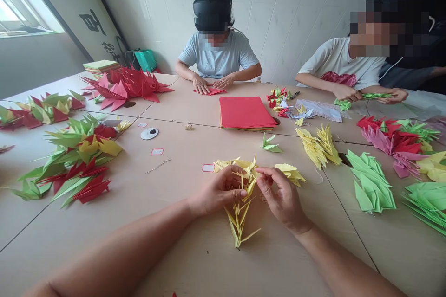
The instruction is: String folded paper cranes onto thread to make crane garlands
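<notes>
**Yellow cluster in hand looks part-made, with more folded paper around it**

The desk (167, 241) in front of you fills most of the frame and carries work at several stages. At middle left, mixed clusters (80, 158) of red, green and yellow folded paper lie in dense, overlapping layers; judging by their fullness, these are the furthest along. At upper left, a heap of pointed red folded shapes (128, 83) is spread out. At upper centre, the stack of red sheets (247, 112) lies flat and unfolded on top, so paper remains to be worked.

Your yellow cluster (238, 225) is just below centre, its lower part made of slim folded points, one above another. That much seems done; its upper end, where your fingers meet, appears to be the part in progress. Your left hand (228, 188) has its fingers curled around the cluster, thumb across the near side. Your right hand (284, 197) brings thumb and forefinger narrow at the upper end; whether they grip a paper tip or something thinner, you cannot tell from this view.

The green bundle (371, 181) at right and the yellow bundles (317, 148) right of centre lie apart from your hands. The smaller yellow folded pieces (290, 174) lie beside your right hand, so the yellow paper is probably not all used. Left of centre, a thin twisted wire (158, 165) lies unheld.
</notes>
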The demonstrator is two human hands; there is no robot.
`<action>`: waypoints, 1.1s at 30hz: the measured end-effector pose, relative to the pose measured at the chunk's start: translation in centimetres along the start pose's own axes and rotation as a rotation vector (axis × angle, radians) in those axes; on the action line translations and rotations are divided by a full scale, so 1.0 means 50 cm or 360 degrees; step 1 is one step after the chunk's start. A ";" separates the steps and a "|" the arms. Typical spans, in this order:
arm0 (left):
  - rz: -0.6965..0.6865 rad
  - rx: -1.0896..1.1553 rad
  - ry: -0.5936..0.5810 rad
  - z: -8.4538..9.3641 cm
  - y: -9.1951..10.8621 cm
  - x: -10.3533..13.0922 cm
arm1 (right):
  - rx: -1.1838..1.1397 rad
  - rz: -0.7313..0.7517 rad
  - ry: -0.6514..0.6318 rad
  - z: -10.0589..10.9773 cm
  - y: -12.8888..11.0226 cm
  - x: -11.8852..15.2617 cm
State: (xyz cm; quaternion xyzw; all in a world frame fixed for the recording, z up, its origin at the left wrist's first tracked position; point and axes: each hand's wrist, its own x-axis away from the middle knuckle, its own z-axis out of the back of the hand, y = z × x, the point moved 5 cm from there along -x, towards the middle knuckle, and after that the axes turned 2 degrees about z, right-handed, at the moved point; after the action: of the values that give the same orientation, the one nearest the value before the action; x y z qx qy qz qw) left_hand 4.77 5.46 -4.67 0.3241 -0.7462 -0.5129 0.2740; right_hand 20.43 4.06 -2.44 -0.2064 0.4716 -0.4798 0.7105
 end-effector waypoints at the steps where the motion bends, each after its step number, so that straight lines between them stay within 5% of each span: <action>1: 0.0001 0.0004 -0.0002 0.000 -0.001 0.000 | -0.0007 -0.0024 -0.0038 -0.003 0.001 0.001; 23: -0.0057 -0.0145 0.0082 0.005 0.002 0.000 | -0.0342 -0.0415 -0.0270 -0.028 0.031 0.000; 33: -0.0053 -0.0729 0.0116 -0.004 0.022 0.008 | -0.0589 -0.0756 -0.0753 -0.002 0.021 -0.009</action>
State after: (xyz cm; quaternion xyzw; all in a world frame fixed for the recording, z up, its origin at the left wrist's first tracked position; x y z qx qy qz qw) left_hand 4.46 5.32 -3.56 0.2840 -0.5944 -0.6613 0.3587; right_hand 20.82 4.94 -3.04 -0.5398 0.3124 -0.4768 0.6194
